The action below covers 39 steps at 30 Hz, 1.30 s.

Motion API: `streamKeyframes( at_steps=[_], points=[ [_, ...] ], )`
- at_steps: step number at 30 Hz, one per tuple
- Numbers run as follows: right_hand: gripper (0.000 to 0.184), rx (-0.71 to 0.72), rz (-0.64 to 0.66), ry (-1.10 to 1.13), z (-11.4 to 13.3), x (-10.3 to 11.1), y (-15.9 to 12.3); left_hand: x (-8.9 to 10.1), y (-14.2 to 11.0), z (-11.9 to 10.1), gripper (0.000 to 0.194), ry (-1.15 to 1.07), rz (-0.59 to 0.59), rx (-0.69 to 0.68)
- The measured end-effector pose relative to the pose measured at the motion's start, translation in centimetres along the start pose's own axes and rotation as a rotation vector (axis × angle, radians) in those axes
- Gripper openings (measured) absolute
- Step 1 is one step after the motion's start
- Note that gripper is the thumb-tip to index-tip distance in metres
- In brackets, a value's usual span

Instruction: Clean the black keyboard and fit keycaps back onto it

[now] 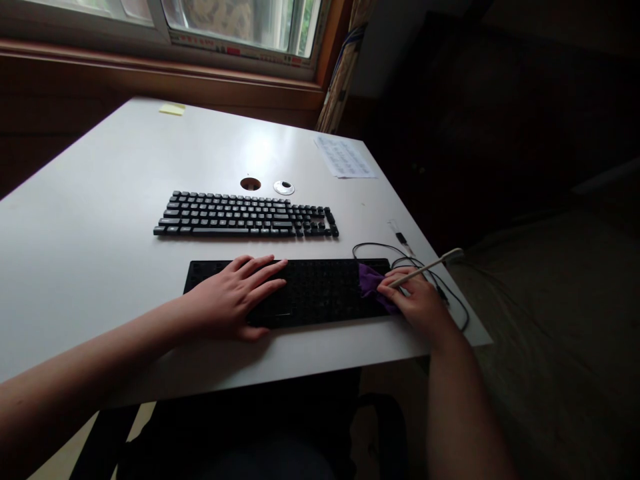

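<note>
The left hand [233,297] lies with fingers spread on the black keyboard base [320,290] near the worktop's [125,267] front edge. The right hand's [417,303] fingers are closed on a purple cloth [371,281] and a pale brush [425,268].

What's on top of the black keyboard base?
The left hand, and a purple cloth under the right hand. They hide the parts of the base beneath them.

Left hand [233,293] resting on keyboard base [320,290], right hand [419,301] gripping brush [429,267] and purple cloth [369,279], keycaps [230,215] lying beyond.
</note>
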State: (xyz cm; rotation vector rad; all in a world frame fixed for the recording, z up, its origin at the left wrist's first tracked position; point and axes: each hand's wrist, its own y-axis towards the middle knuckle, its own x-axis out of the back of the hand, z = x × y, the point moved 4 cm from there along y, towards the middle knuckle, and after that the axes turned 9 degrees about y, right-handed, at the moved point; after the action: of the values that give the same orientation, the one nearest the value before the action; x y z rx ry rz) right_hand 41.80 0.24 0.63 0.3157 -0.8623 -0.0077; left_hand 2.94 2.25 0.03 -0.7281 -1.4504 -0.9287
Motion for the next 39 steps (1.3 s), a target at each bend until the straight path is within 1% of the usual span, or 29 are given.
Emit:
streamKeyframes(
  at_steps=[3,7,10,12,14,16,19,22,25,29,32,35,37,39],
  points=[
    [0.013,0.022,-0.011,-0.020,0.4,0.1,0.1,0.1,0.0,0.0,0.078,0.004,-0.004,0.001],
    [0.014,0.036,-0.030,-0.011,1.9,-0.2,-0.2,0.1,0.0,0.0,0.078,0.005,-0.007,-0.006],
    [0.022,0.008,0.011,0.031,3.5,-1.2,-0.4,0.2,0.0,0.0,0.078,0.003,-0.009,-0.004],
    [0.023,0.026,0.048,0.045,4.7,-2.0,-0.4,0.2,0.0,0.0,0.078,-0.004,-0.010,-0.002],
    [0.023,0.063,0.021,0.026,5.7,-2.5,-0.3,0.2,0.0,-0.1,0.079,-0.009,-0.009,0.000],
    [0.022,0.091,0.016,0.011,6.2,-2.8,-0.2,0.1,0.0,-0.1,0.080,-0.010,-0.007,0.001],
    [0.023,0.086,0.015,0.039,6.0,-2.7,-0.2,0.1,0.0,0.0,0.079,-0.013,-0.012,0.001],
    [0.023,0.058,-0.006,0.122,5.7,-2.1,-0.4,0.1,0.0,-0.1,0.079,-0.013,-0.020,-0.001],
    [0.023,0.072,-0.027,0.181,6.3,-1.7,-0.3,0.1,0.0,0.0,0.079,-0.010,-0.018,-0.001],
    [0.020,0.097,-0.009,0.208,6.8,-2.2,-0.1,0.1,0.0,0.0,0.079,-0.003,-0.009,-0.004],
    [0.019,0.053,-0.007,0.170,5.9,-2.5,-0.2,0.1,0.0,0.0,0.079,-0.006,-0.007,-0.003],
    [0.019,-0.008,-0.050,0.080,4.1,-2.0,-0.5,0.2,0.0,0.0,0.079,-0.014,-0.014,-0.003],
    [0.019,-0.011,-0.069,0.035,3.2,-1.4,-0.8,0.2,0.0,0.0,0.079,-0.014,-0.015,-0.004],
    [0.018,-0.001,-0.062,0.024,2.8,-1.1,-0.9,0.2,0.0,0.0,0.079,-0.015,-0.017,-0.004]
  ],
)
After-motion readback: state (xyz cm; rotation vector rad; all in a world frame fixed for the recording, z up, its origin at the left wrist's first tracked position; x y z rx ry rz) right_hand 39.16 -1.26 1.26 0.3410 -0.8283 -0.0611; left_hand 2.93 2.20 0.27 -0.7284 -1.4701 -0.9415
